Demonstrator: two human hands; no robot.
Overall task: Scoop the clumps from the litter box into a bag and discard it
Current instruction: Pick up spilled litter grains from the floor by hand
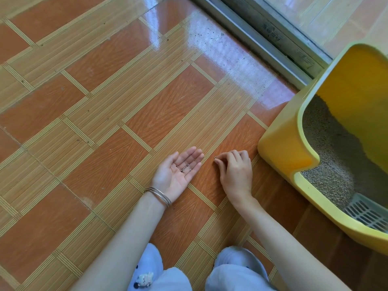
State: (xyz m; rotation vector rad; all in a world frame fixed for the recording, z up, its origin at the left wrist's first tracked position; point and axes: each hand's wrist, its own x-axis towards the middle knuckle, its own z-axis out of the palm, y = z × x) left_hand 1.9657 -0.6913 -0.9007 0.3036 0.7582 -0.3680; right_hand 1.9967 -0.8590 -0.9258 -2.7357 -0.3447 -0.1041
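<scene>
The yellow litter box [283,150] stands on the floor at the right, filled with grey litter [327,156]. My left hand [178,171] lies palm up just above the floor, fingers straight, with several small litter grains [184,168] resting in the palm. A hand's width to its right, my right hand [235,169] is down at the floor beside the box's front corner. Its thumb and forefinger pinch a single litter grain [215,158]. No bag or scoop handle is in view.
A grey slotted grate [365,213] sits at the near end of the litter box. A sliding door track [262,38] runs along the top right, with scattered grains [210,36] on the orange tiled floor near it. My knees [159,271] are at the bottom edge.
</scene>
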